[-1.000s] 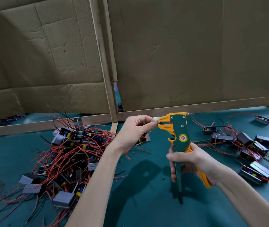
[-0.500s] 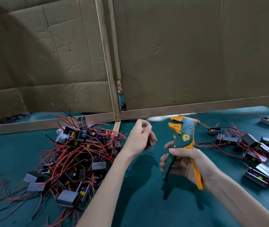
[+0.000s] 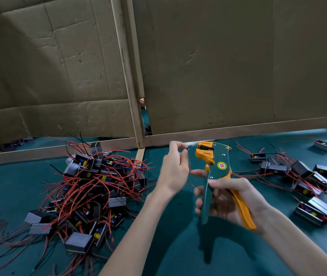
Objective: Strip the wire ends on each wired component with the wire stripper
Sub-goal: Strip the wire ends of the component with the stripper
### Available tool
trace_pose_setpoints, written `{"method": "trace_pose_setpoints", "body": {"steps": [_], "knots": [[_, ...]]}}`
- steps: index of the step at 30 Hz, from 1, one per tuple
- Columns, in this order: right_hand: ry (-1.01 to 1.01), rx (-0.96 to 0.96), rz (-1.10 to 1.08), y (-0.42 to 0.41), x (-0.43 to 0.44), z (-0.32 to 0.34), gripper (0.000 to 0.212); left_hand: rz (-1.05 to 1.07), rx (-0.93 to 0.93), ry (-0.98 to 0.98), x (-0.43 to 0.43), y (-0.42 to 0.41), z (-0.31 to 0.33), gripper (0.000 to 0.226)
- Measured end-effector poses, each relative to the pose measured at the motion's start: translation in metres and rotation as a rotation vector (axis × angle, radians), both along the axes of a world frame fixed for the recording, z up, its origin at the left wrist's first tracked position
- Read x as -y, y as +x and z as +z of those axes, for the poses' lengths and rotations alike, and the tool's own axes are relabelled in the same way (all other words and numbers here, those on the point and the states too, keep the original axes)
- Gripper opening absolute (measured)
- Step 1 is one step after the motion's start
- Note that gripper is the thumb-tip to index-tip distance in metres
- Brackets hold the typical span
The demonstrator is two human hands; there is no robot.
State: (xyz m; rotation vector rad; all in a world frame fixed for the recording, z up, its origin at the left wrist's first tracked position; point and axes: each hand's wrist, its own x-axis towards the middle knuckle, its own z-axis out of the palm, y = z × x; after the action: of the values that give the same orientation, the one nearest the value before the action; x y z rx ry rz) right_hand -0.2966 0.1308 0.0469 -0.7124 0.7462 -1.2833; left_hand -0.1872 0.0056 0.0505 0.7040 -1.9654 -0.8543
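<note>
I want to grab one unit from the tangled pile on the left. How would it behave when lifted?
It would likely drag neighbours along, since the red wires loop through one another across the pile. Those wires look thin and floppy, curving freely. A grey box is flat-sided, so it probably won't roll.

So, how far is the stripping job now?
Done: likely the smaller group on the right, laid apart, though their wire ends are too small to check. In hand: the left hand pinches a dark wire just beside the head of the stripper, not yet in it; the right hand grips the handles. Left: probably the big tangled pile on the left.
</note>
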Motion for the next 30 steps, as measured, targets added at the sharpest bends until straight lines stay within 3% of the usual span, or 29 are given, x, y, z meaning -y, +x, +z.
{"method": "trace_pose_setpoints", "body": {"steps": [4, 12, 15, 22, 24, 27, 30], "knots": [[0.007, 0.009, 0.01, 0.0, 0.0, 0.001, 0.036, 0.061, -0.073, 0.078, 0.002, -0.002, 0.002, 0.018], [0.024, -0.043, 0.061, 0.003, -0.002, 0.002, 0.045, 0.116, -0.255, 0.24, -0.001, -0.006, 0.005, 0.015], [0.011, -0.023, 0.08, 0.005, -0.003, 0.002, 0.04, 0.139, -0.3, 0.278, -0.001, -0.006, 0.008, 0.015], [-0.132, 0.035, 0.119, -0.001, -0.001, -0.001, 0.051, 0.126, -0.217, 0.191, -0.01, -0.01, 0.005, 0.011], [-0.126, 0.033, 0.098, -0.003, 0.0, -0.002, 0.055, 0.066, -0.185, 0.223, -0.011, -0.008, 0.007, 0.012], [-0.108, 0.066, 0.042, -0.007, -0.001, -0.001, 0.06, -0.19, -0.085, 0.343, -0.007, 0.002, 0.013, 0.019], [-0.123, 0.106, -0.031, -0.013, -0.003, 0.004, 0.064, -0.376, 0.058, 0.317, 0.0, 0.015, 0.018, 0.019]]}}
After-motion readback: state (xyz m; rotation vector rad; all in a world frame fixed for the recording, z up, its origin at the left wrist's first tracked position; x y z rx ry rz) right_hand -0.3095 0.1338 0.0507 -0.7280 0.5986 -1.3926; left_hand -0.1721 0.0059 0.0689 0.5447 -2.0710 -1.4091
